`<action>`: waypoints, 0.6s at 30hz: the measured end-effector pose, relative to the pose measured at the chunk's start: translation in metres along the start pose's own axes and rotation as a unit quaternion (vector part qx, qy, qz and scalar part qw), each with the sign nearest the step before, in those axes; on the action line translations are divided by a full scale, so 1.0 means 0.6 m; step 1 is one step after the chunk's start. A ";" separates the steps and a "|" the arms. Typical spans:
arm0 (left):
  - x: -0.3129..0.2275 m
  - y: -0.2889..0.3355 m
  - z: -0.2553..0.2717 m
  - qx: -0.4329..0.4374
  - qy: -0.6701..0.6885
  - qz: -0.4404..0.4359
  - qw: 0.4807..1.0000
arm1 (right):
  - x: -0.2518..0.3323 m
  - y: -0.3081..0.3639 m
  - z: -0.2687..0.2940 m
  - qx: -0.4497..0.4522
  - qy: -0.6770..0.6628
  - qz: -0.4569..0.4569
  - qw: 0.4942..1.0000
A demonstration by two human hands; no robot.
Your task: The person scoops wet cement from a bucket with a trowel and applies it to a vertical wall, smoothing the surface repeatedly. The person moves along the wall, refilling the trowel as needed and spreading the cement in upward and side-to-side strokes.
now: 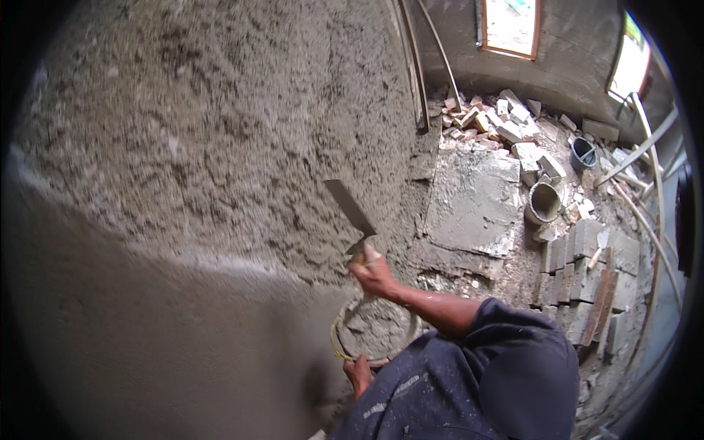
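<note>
My right hand (pixel 372 272) is wrapped round the handle of a trowel (pixel 350 207), its flat blade raised in front of the rough wall. Whether the blade touches the wall I cannot tell. Below that hand is a round bucket (pixel 338 331) with a yellow cord-like handle at its left side. Wet grey mortar (pixel 378 327) fills it close to the rim. My left hand (pixel 358 374) grips the bucket's near rim, its fingers partly hidden. Coarse, freshly laid mortar (pixel 220 132) covers the upper wall. Smoother plaster (pixel 161 337) lies below a pale ragged edge.
Broken bricks (pixel 488 121) are heaped at the far right. A mortar-smeared board (pixel 473 202) lies before them. Two buckets, one grey-crusted (pixel 543 203) and one dark (pixel 584 152), stand nearby. Stacked blocks (pixel 579 271) carry another trowel (pixel 599 247). Poles (pixel 642 150) lean at the right.
</note>
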State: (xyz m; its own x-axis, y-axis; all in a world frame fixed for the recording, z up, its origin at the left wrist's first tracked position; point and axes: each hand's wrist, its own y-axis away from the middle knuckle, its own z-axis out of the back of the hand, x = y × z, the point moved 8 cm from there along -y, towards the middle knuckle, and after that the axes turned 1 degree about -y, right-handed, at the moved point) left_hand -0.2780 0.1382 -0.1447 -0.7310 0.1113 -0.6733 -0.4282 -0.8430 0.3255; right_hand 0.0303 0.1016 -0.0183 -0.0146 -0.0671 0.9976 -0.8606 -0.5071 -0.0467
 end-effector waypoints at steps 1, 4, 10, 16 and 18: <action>0.011 0.010 -0.006 0.008 0.010 -0.017 1.000 | -0.046 0.026 0.030 0.029 0.034 -0.038 0.998; -0.034 0.041 -0.018 -0.067 0.170 0.120 0.976 | -0.121 0.122 0.111 0.292 0.273 -0.006 0.917; 0.016 0.071 -0.079 -0.071 0.264 0.117 0.955 | -0.255 0.212 0.150 0.480 0.511 -0.165 0.694; -0.077 0.121 -0.125 -0.039 0.319 0.107 0.941 | -0.603 0.329 0.168 0.690 0.181 -0.221 0.665; -0.040 0.118 -0.120 -0.059 0.363 0.090 0.926 | -0.411 0.311 0.185 0.737 0.261 0.050 0.621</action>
State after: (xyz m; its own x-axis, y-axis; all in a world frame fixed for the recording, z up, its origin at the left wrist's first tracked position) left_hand -0.2527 0.0383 -0.1534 -0.2163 -0.3833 -0.8979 -0.2428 -0.8697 0.4297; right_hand -0.0702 -0.0720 -0.2789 -0.5242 -0.0686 0.8488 0.5543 -0.7842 0.2790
